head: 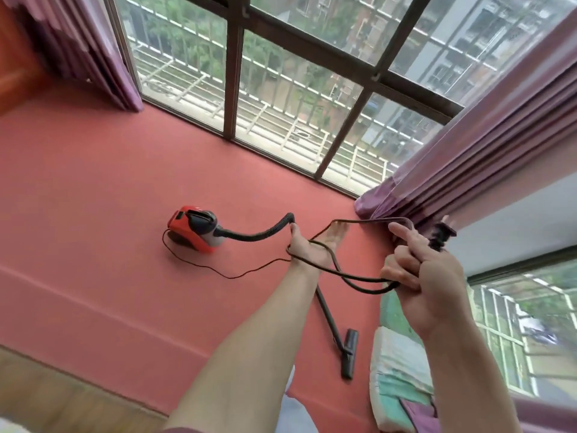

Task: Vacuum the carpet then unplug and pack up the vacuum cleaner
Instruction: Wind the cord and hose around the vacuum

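A red canister vacuum cleaner (193, 228) stands on the red carpet (93, 198) near the window. Its black hose (259, 234) curves right to the wand (327, 314), which ends in the floor head (349, 354) lying on the carpet. The thin black power cord (218, 271) runs from the vacuum's rear to my hands. My left hand (312, 242) is stretched out with straight fingers, and cord loops lie round its palm. My right hand (427, 270) grips the cord with curled fingers, index finger raised. A black piece (440, 235), maybe the plug, shows just beyond it.
A large barred window (281, 89) runs along the far edge of the carpet. Purple curtains hang at the left (93, 51) and right (468, 151). Folded bedding (396, 370) lies at the lower right. Wooden floor (46, 392) borders the carpet at the lower left.
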Action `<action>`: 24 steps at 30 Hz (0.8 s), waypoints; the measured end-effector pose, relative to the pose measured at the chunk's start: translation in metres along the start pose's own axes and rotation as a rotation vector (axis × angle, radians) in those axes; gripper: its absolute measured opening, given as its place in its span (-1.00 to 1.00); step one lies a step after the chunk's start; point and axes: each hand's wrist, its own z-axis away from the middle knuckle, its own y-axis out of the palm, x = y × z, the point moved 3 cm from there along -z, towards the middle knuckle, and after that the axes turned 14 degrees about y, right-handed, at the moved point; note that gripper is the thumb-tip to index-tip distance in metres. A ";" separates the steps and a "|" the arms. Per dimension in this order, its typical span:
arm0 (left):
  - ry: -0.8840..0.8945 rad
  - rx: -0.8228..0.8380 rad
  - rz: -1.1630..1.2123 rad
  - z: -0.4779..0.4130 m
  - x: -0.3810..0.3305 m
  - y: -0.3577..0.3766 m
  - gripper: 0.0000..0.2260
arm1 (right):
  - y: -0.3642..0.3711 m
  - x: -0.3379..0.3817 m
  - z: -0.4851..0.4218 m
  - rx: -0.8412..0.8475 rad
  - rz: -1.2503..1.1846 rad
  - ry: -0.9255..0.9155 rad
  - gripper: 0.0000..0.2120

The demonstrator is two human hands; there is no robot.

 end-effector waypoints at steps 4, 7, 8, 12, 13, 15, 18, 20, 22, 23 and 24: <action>0.174 -0.044 -0.114 -0.006 0.002 0.027 -0.54 | -0.019 0.008 -0.014 -0.121 -0.135 -0.051 -0.72; 0.321 -0.123 -0.373 -0.007 -0.007 0.039 -0.64 | -0.041 0.008 -0.049 -0.287 -0.244 -0.066 -0.69; 0.363 -0.149 -0.498 -0.005 -0.014 0.042 -0.67 | -0.048 0.003 -0.067 -0.320 -0.268 -0.040 -0.68; 0.517 -0.068 -1.124 0.004 -0.057 0.048 -0.70 | -0.055 -0.042 -0.152 -0.305 -0.287 0.192 -0.67; 0.551 -0.037 -1.253 0.008 -0.068 0.051 -0.69 | -0.049 -0.056 -0.172 -0.296 -0.264 0.259 -0.69; 0.625 -0.010 -1.469 0.017 -0.091 0.057 -0.74 | -0.030 -0.087 -0.205 -0.270 -0.162 0.380 -0.72; 0.741 0.011 -1.788 0.031 -0.124 0.072 -0.81 | 0.016 -0.130 -0.229 -0.141 -0.047 0.522 -0.76; 0.803 0.050 -1.900 0.040 -0.139 0.083 -0.79 | 0.047 -0.148 -0.241 -0.024 -0.003 0.596 -0.74; 0.873 0.051 -2.025 0.056 -0.150 0.094 -0.71 | 0.083 -0.160 -0.245 0.063 0.061 0.660 -0.74; 0.916 0.044 -2.079 0.066 -0.154 0.099 -0.65 | 0.100 -0.164 -0.244 0.091 0.109 0.669 -0.74; 0.971 0.036 -2.117 0.079 -0.156 0.105 -0.60 | 0.116 -0.168 -0.243 0.105 0.160 0.671 -0.74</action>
